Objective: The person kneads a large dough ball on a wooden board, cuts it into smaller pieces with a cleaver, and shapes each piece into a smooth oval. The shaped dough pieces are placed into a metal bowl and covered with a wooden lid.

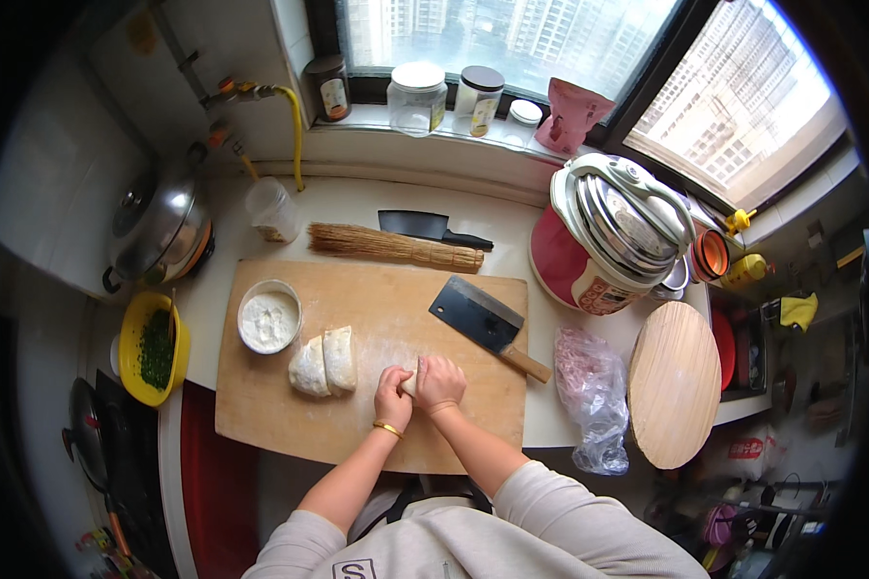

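Observation:
Near the middle of a floured wooden board (261, 412), both my hands close around one small piece of dough (409, 384). My left hand (393, 396), with a gold-coloured bangle at its wrist, grips it from the left. My right hand (440, 381) presses on it from the right, hiding much of it. Two larger dough pieces (324, 362) lie side by side to the left of my hands. Behind them stands a white bowl of flour (269, 317). A cleaver with a wooden handle (478, 314) rests at the board's right, its handle past the edge.
Behind the board lie a straw brush (395, 246) and a black-handled knife (423, 225). An electric pressure cooker (601, 239) stands back right. A plastic bag (590, 398) and an oval wooden board (675, 385) are at right; a yellow basin of chopped greens (177, 354) is at left.

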Tool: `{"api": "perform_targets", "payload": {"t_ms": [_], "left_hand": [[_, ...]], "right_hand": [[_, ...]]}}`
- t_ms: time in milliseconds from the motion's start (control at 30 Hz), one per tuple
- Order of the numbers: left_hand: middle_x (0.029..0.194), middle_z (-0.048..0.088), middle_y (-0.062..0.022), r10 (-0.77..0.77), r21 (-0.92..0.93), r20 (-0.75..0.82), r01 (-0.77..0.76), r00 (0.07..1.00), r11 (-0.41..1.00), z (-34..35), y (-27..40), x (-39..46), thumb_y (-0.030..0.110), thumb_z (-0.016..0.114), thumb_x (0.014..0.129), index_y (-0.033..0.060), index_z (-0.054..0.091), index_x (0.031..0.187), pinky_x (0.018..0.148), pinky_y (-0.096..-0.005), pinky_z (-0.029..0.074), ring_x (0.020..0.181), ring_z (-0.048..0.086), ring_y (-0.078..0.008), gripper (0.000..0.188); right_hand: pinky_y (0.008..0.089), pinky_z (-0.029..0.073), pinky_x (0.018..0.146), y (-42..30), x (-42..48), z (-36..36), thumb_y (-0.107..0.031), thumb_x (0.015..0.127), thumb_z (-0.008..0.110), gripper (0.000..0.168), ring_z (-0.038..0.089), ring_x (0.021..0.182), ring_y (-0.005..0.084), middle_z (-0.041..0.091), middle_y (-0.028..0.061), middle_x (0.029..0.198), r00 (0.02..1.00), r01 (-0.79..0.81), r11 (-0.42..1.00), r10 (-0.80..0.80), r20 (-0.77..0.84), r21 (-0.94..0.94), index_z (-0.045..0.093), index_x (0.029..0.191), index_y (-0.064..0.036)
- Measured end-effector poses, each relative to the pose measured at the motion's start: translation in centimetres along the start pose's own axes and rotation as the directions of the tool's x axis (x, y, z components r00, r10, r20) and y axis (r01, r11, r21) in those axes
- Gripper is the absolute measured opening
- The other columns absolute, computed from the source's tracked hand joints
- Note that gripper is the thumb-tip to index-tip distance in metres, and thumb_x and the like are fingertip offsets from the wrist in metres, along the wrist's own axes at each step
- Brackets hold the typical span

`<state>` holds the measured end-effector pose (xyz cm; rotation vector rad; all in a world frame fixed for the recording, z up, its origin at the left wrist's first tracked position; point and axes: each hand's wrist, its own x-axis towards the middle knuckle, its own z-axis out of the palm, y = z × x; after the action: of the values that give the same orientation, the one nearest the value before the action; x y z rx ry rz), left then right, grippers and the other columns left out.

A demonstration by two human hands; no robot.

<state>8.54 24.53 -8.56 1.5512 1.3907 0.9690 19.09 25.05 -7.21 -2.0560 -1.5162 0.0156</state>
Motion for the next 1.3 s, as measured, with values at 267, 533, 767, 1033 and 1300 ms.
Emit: {"api": "perform_targets", "payload": {"t_ms": [267, 533, 767, 1033, 1300], "left_hand": [[0.098, 0.059, -0.006, -0.343, -0.373, -0.014, 0.314, 0.939, 0.873, 1.8, -3.5, -1.9, 0.009, 0.067, 0.082, -0.0022, 0.048, 0.119, 0.076, -0.0272, 0.05, 0.084, 0.059, -0.0143, 0.043], [0.086, 0.061, -0.0052, -0.514, -0.472, 0.128, 0.508, 0.848, 0.721, 1.8, -1.6, 1.9, 0.007, 0.071, 0.079, 0.0029, 0.051, 0.096, 0.064, -0.0231, 0.049, 0.073, 0.057, -0.0103, 0.027], [0.086, 0.054, -0.0097, 0.065, 0.006, 0.205, -0.067, 0.977, 0.998, -2.3, 2.5, -0.2, 0.0, 0.065, 0.071, 0.0041, 0.059, 0.084, 0.064, -0.0309, 0.047, 0.075, 0.057, -0.0243, 0.015], [0.098, 0.059, -0.0106, -0.086, -0.032, 0.101, 0.09, 0.991, 0.995, -1.1, -0.9, 1.2, 0.0, 0.059, 0.079, 0.0016, 0.058, 0.106, 0.072, -0.03, 0.05, 0.084, 0.06, -0.0213, 0.027], [0.101, 0.061, -0.0077, -0.603, -0.564, 0.225, 0.607, 0.765, 0.56, 0.4, -2.6, -0.7, 0.011, 0.06, 0.089, 0.0011, 0.049, 0.118, 0.06, -0.0263, 0.053, 0.079, 0.06, -0.0121, 0.033]], "right_hand": [[0.0388, 0.045, 0.064, 0.4, 5.5, 3.1, -0.03, 0.089, 0.05, 0.027, 0.057, 0.073, 0.0277, 0.061, 0.007, 0.073, 0.994, -0.097, 0.982, 0.105, 0.042, -0.164, 0.062, 0.073, -0.011], [0.0389, 0.044, 0.06, 1.9, 6.0, 4.2, -0.037, 0.089, 0.052, 0.041, 0.058, 0.064, 0.0252, 0.06, 0.0129, 0.065, 0.895, -0.443, 0.8, 0.363, 0.261, 0.405, 0.061, 0.067, -0.005], [0.0412, 0.042, 0.058, -1.1, 0.0, -3.5, -0.036, 0.093, 0.045, 0.042, 0.055, 0.063, 0.0334, 0.057, 0.0135, 0.065, 0.967, -0.227, 0.952, 0.194, 0.167, 0.204, 0.058, 0.064, -0.008], [0.039, 0.041, 0.06, -1.0, 1.9, 1.2, -0.027, 0.087, 0.054, 0.024, 0.054, 0.067, 0.0266, 0.056, 0.0077, 0.068, 0.997, 0.074, 0.992, -0.074, -0.001, -0.099, 0.057, 0.069, -0.012], [0.0384, 0.043, 0.065, -1.2, 6.1, 5.2, -0.032, 0.084, 0.058, 0.028, 0.056, 0.068, 0.0265, 0.058, 0.0087, 0.067, 0.992, 0.105, 0.98, -0.116, -0.053, -0.171, 0.059, 0.067, -0.011]]}}
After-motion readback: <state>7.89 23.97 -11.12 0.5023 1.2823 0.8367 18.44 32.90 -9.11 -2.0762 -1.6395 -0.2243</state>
